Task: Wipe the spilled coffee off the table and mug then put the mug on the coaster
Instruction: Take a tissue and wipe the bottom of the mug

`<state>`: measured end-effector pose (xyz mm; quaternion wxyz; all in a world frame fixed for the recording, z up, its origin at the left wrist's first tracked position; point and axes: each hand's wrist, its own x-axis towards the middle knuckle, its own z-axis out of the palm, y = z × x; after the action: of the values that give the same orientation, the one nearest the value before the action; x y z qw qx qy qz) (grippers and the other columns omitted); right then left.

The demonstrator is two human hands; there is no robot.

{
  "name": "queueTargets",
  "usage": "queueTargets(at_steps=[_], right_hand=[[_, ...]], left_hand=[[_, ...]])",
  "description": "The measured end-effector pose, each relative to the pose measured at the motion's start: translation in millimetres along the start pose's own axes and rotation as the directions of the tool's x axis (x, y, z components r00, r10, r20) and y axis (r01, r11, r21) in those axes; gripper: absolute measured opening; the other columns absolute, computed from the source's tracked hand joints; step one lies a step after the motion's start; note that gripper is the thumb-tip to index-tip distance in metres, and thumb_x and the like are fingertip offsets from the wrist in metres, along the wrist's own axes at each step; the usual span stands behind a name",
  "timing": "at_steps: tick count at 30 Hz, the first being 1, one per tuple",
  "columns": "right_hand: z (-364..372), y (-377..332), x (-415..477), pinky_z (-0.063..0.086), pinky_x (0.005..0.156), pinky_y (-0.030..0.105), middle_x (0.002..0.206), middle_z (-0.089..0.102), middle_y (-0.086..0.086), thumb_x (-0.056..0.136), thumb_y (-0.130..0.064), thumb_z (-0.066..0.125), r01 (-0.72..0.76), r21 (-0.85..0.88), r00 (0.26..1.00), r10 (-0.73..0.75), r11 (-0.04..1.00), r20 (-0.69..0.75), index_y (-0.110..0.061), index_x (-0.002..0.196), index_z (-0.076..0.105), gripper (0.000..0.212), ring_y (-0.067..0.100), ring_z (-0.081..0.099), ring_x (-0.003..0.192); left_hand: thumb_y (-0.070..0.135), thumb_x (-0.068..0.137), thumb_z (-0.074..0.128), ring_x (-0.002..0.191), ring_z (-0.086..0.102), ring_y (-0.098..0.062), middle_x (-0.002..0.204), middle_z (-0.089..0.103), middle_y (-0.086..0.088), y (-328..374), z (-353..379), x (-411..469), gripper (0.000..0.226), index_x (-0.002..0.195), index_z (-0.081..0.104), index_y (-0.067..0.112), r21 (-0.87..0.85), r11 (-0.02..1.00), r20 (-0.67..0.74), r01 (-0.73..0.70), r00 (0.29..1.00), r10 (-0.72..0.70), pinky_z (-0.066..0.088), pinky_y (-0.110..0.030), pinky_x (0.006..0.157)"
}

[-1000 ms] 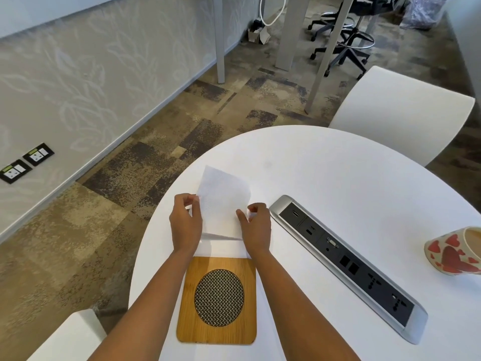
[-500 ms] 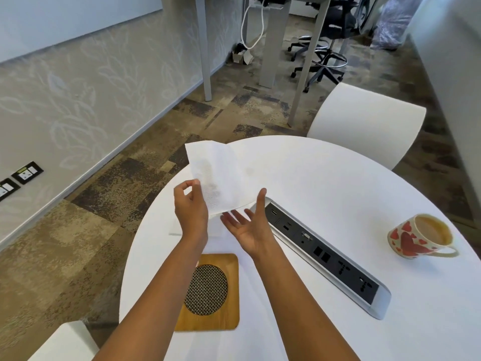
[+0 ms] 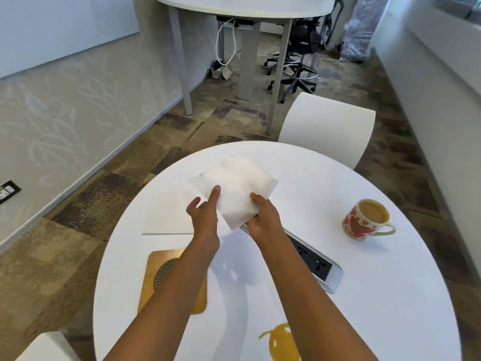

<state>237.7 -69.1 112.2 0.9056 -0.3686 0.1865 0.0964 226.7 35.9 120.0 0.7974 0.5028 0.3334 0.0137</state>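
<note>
A white paper napkin (image 3: pixel 238 188) is held above the round white table (image 3: pixel 325 183). My right hand (image 3: pixel 261 217) grips its lower right corner. My left hand (image 3: pixel 204 213) has its fingers spread, one fingertip touching the napkin's left side. A white mug with red hearts (image 3: pixel 363 220), full of milky coffee, stands to the right, handle pointing right. A brown coffee spill (image 3: pixel 282 342) lies near the table's front edge, partly hidden by my right forearm. The wooden coaster with a mesh centre (image 3: pixel 158 272) sits at the front left under my left forearm.
A silver power socket strip (image 3: pixel 321 269) is set into the table between the coaster and the mug. More white napkins (image 3: pixel 166 220) lie flat beyond the coaster. A white chair (image 3: pixel 328 126) stands at the table's far side, another chair (image 3: pixel 46 346) at the near left.
The napkin has moved to the right and my right hand now grips it, while my left hand has opened. The view has tilted up and the coffee spill has come into sight.
</note>
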Motion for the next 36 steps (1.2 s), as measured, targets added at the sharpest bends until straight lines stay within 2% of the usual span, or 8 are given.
queueTargets(at_steps=[3, 6, 12, 21, 26, 30, 32, 36], right_hand=[[-23, -16, -10, 0.05, 0.087, 0.048, 0.12, 0.061, 0.016, 0.09, -0.004, 0.045, 0.005, -0.023, 1.0, -0.005, 1.0, 0.005, -0.009, 0.128, 0.05, 0.039, 0.035, 0.059, 0.106], [-43, -32, -18, 0.051, 0.088, 0.047, 0.116, 0.064, 0.012, 0.09, -0.007, 0.05, -0.002, -0.075, 1.0, 0.001, 0.997, -0.012, -0.012, 0.12, 0.054, 0.031, 0.033, 0.061, 0.105], [-91, -63, -30, 0.058, 0.066, 0.027, 0.092, 0.076, -0.004, 0.089, -0.01, 0.06, 0.012, -0.169, 0.999, -0.003, 0.986, 0.05, -0.017, 0.105, 0.062, 0.018, 0.012, 0.072, 0.084], [-154, -124, -31, 0.057, 0.074, 0.033, 0.093, 0.071, 0.003, 0.089, 0.003, 0.055, 0.099, 0.06, 0.991, -0.092, 0.993, -0.102, -0.011, 0.098, 0.06, 0.018, 0.019, 0.067, 0.086], [-187, -164, -28, 0.05, 0.09, 0.042, 0.115, 0.061, 0.008, 0.092, 0.004, 0.049, 0.262, 0.094, 0.947, -0.237, 0.96, -0.219, -0.009, 0.13, 0.046, 0.04, 0.021, 0.062, 0.095], [-219, -200, -29, 0.054, 0.084, 0.03, 0.104, 0.072, -0.003, 0.097, -0.009, 0.043, 0.329, 0.003, 0.907, -0.315, 0.944, -0.28, -0.018, 0.108, 0.065, 0.026, 0.001, 0.066, 0.086], [-235, -216, -30, 0.055, 0.086, 0.03, 0.108, 0.069, -0.001, 0.096, -0.008, 0.046, 0.369, 0.001, 0.885, -0.35, 0.93, -0.308, -0.019, 0.099, 0.068, 0.025, 0.007, 0.066, 0.092], [-268, -238, -26, 0.057, 0.075, 0.023, 0.114, 0.062, 0.005, 0.095, 0.0, 0.042, 0.391, 0.031, 0.874, -0.361, 0.92, -0.325, -0.007, 0.114, 0.058, 0.026, 0.013, 0.062, 0.093]], left_hand=[[0.025, 0.082, 0.069, 0.108, 0.058, -0.025, 0.124, 0.06, -0.008, -10, 17, -15, 0.049, 0.125, 0.05, 0.012, -0.083, 0.99, 0.156, 0.111, 0.983, -0.097, 0.052, -0.038, 0.087], [0.015, 0.084, 0.065, 0.104, 0.058, -0.024, 0.12, 0.061, -0.007, -21, 37, -26, 0.035, 0.118, 0.054, 0.012, -0.094, 0.995, 0.118, 0.044, 0.992, -0.033, 0.051, -0.036, 0.083], [0.018, 0.085, 0.065, 0.096, 0.06, -0.022, 0.111, 0.064, -0.006, -52, 83, -45, 0.034, 0.117, 0.058, 0.007, 0.071, 0.993, 0.053, -0.095, 0.994, 0.092, 0.05, -0.028, 0.071], [0.017, 0.083, 0.068, 0.094, 0.061, -0.023, 0.103, 0.065, -0.006, -101, 142, -64, 0.023, 0.103, 0.061, 0.009, 0.189, 0.976, 0.124, -0.106, 0.989, 0.083, 0.052, -0.038, 0.086], [0.015, 0.087, 0.062, 0.075, 0.064, -0.016, 0.086, 0.066, -0.002, -124, 172, -69, 0.02, 0.106, 0.059, 0.011, 0.208, 0.966, 0.194, -0.155, 0.974, 0.114, 0.053, -0.025, 0.069], [0.016, 0.087, 0.061, 0.071, 0.063, -0.013, 0.082, 0.068, 0.0, -150, 191, -69, 0.014, 0.101, 0.061, 0.015, 0.366, 0.862, 0.347, -0.351, 0.911, 0.224, 0.049, -0.025, 0.071], [0.017, 0.086, 0.062, 0.076, 0.062, -0.015, 0.084, 0.067, 0.001, -165, 201, -67, 0.015, 0.1, 0.061, 0.018, 0.441, 0.782, 0.41, -0.441, 0.874, 0.262, 0.046, -0.017, 0.067], [0.017, 0.08, 0.071, 0.095, 0.057, -0.015, 0.105, 0.062, 0.0, -190, 221, -59, 0.039, 0.114, 0.053, 0.015, 0.51, 0.628, 0.57, -0.588, 0.778, 0.266, 0.041, -0.015, 0.075]])
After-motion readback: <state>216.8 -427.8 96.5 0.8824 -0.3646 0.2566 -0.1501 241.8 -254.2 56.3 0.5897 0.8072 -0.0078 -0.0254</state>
